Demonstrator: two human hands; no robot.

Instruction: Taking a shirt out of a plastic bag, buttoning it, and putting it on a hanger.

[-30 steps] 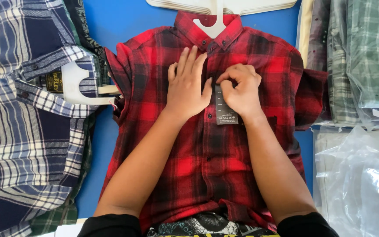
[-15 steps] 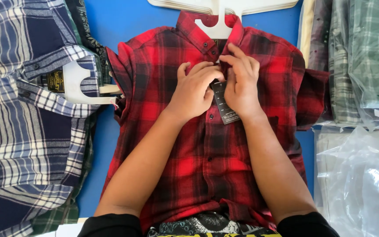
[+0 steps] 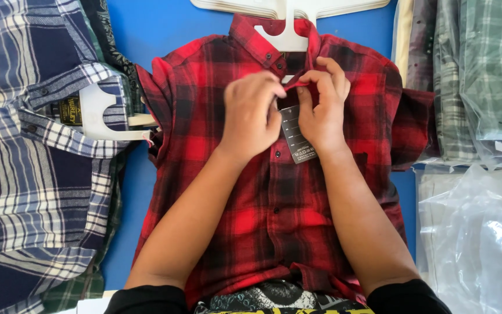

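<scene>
A red and black plaid shirt (image 3: 274, 203) lies flat, front up, collar on a white hanger (image 3: 289, 17); a grey tag (image 3: 298, 139) hangs seemingly near its top button.

blue plaid shirt (image 3: 24, 192) on white hanger (image 3: 97, 113), green plaid shirts (image 3: 489, 70), clear plastic bags (image 3: 477, 232)

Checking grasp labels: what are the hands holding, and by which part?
Both the left hand and the right hand pinch the red plaid shirt at its front button edge, just below the collar.
</scene>
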